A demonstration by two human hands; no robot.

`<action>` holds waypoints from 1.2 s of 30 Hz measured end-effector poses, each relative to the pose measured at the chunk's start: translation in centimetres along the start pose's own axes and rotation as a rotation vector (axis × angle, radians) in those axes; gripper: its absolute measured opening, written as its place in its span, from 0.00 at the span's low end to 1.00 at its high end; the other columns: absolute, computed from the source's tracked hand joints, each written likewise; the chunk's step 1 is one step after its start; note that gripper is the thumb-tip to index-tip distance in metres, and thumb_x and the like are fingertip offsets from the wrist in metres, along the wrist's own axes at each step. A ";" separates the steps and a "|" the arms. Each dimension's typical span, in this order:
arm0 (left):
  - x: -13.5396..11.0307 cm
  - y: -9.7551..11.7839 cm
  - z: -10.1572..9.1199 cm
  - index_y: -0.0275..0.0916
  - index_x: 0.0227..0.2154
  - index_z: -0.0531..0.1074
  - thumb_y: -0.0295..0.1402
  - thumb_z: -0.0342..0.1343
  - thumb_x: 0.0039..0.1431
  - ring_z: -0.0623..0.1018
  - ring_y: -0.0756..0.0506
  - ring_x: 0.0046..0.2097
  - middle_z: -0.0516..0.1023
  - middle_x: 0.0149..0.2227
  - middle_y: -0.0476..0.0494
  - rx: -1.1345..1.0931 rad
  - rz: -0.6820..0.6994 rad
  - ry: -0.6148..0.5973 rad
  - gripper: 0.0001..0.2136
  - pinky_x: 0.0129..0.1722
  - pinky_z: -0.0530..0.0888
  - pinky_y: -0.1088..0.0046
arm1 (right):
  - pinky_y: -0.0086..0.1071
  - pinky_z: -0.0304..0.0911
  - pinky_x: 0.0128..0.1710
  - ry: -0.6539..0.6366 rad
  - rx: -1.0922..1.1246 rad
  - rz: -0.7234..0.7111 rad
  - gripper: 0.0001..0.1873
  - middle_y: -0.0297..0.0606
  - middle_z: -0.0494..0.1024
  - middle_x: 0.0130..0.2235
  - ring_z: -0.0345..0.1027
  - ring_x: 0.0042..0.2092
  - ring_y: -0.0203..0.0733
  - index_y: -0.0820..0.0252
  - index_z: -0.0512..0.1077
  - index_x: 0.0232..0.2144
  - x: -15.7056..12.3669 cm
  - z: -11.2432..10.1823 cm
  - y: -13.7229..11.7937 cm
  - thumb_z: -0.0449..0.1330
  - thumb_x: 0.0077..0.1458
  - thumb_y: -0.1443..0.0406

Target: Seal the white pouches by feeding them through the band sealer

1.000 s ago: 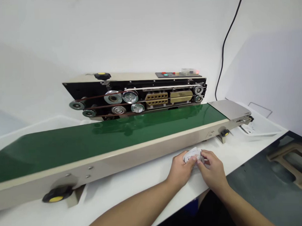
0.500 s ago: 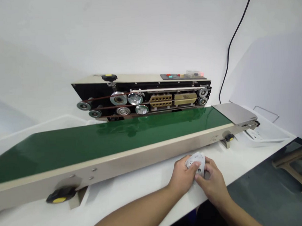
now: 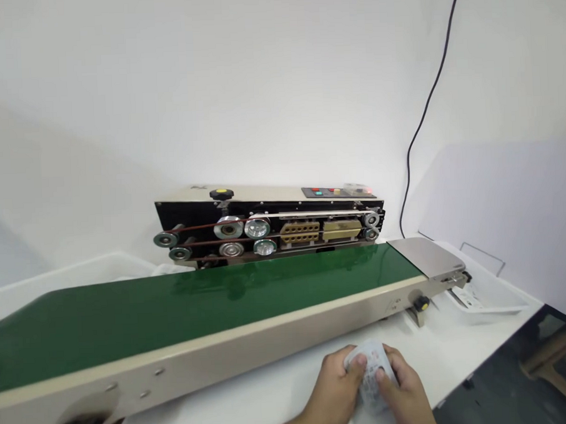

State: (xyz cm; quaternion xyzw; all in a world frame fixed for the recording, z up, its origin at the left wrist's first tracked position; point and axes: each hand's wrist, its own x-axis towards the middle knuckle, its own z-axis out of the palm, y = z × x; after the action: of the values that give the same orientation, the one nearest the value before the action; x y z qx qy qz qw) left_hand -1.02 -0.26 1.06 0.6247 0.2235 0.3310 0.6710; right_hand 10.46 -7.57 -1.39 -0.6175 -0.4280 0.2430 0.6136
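Observation:
A small clear plastic pouch (image 3: 372,367) with white contents and print is held between both hands, low in the picture, just above the white table (image 3: 272,394). My left hand (image 3: 335,391) pinches its left side with thumb on top. My right hand (image 3: 403,391) grips its right side, fingers curled. Behind them runs the green conveyor belt (image 3: 197,303) of a band sealer, whose sealing head (image 3: 269,228) with pulleys and brass blocks stands at the back.
A steel end plate (image 3: 423,256) closes the belt's right end, with a white tray (image 3: 484,297) holding papers past it. A black cable (image 3: 424,112) hangs down the wall. Black-and-yellow knobs (image 3: 421,304) stick out from the conveyor's beige side. A dark floor lies at right.
The view has tilted up, so machine and hands sit lower in the picture. Both hands still hold the pouch, which has turned slightly between the fingers.

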 end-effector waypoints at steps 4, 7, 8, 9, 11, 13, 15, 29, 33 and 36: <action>-0.2 0.3 0.0 0.34 0.23 0.66 0.56 0.50 0.52 0.60 0.50 0.26 0.62 0.23 0.50 0.027 0.028 0.008 0.25 0.26 0.60 0.75 | 0.32 0.62 0.42 -0.040 0.014 0.023 0.23 0.42 0.73 0.40 0.67 0.40 0.45 0.59 0.75 0.35 0.0 0.3 -0.9 0.56 0.49 0.48; -0.1 0.1 -0.2 0.35 0.22 0.66 0.55 0.48 0.54 0.61 0.50 0.26 0.62 0.23 0.49 0.101 0.051 0.026 0.24 0.26 0.60 0.75 | 0.32 0.62 0.38 -0.134 -0.003 0.072 0.23 0.42 0.73 0.36 0.67 0.38 0.44 0.60 0.76 0.32 0.6 0.1 -0.8 0.54 0.51 0.48; 0.0 -0.1 -0.3 0.34 0.23 0.66 0.55 0.48 0.54 0.61 0.49 0.27 0.63 0.23 0.49 0.125 0.055 0.032 0.25 0.27 0.60 0.75 | 0.32 0.62 0.36 -0.160 -0.007 0.092 0.24 0.42 0.73 0.34 0.66 0.36 0.44 0.61 0.76 0.30 0.9 0.0 -0.6 0.54 0.51 0.47; 0.0 -0.2 -0.3 0.34 0.23 0.67 0.55 0.48 0.54 0.62 0.49 0.28 0.64 0.24 0.48 0.146 0.059 0.036 0.25 0.27 0.61 0.75 | 0.32 0.61 0.35 -0.178 -0.010 0.109 0.25 0.41 0.72 0.33 0.66 0.35 0.44 0.62 0.77 0.29 1.1 0.0 -0.5 0.54 0.51 0.46; 0.2 -0.3 -0.4 0.34 0.23 0.67 0.55 0.47 0.54 0.63 0.48 0.28 0.64 0.24 0.47 0.167 0.061 0.043 0.25 0.27 0.61 0.75 | 0.32 0.61 0.33 -0.170 0.008 0.138 0.26 0.41 0.72 0.31 0.65 0.34 0.44 0.63 0.77 0.26 1.4 0.0 -0.3 0.56 0.48 0.45; 0.3 -0.4 -0.5 0.34 0.23 0.67 0.55 0.47 0.54 0.62 0.49 0.27 0.63 0.23 0.48 0.167 0.063 0.044 0.25 0.27 0.60 0.75 | 0.32 0.61 0.34 -0.124 0.054 0.154 0.26 0.42 0.72 0.31 0.66 0.34 0.45 0.64 0.76 0.24 1.5 0.2 -0.2 0.58 0.46 0.45; 0.3 -0.4 -0.4 0.34 0.23 0.67 0.56 0.47 0.54 0.61 0.49 0.27 0.62 0.23 0.49 0.156 0.064 0.044 0.26 0.26 0.60 0.75 | 0.32 0.62 0.36 -0.077 0.121 0.163 0.25 0.43 0.73 0.33 0.66 0.36 0.46 0.64 0.76 0.23 1.3 0.7 -0.3 0.60 0.43 0.46; 0.7 -1.5 -0.7 0.33 0.26 0.68 0.58 0.48 0.52 0.63 0.48 0.27 0.66 0.24 0.47 0.082 0.001 0.053 0.27 0.27 0.62 0.74 | 0.35 0.64 0.47 0.212 0.235 0.161 0.33 0.47 0.72 0.49 0.65 0.51 0.54 0.63 0.76 0.36 0.6 1.9 2.0 0.59 0.41 0.40; 0.6 -1.6 -1.0 0.34 0.26 0.69 0.59 0.47 0.52 0.66 0.47 0.29 0.68 0.25 0.45 0.141 0.030 0.054 0.28 0.28 0.63 0.74 | 0.35 0.70 0.37 0.319 0.234 0.251 0.39 0.48 0.75 0.45 0.70 0.45 0.54 0.66 0.70 0.46 0.8 0.8 1.6 0.55 0.44 0.39; 0.6 -1.5 -1.0 0.36 0.23 0.67 0.59 0.46 0.53 0.64 0.48 0.28 0.65 0.22 0.48 0.179 0.042 0.068 0.27 0.27 0.62 0.75 | 0.34 0.71 0.34 0.438 0.099 0.200 0.38 0.47 0.78 0.38 0.72 0.42 0.53 0.67 0.70 0.47 1.1 -1.4 0.7 0.54 0.48 0.41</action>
State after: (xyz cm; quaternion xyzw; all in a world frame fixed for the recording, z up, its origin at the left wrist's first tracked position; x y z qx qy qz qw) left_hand -1.12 0.87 -0.45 0.6750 0.2617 0.3449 0.5974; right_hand 12.36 -7.33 -1.63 -0.6640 -0.2088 0.1834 0.6941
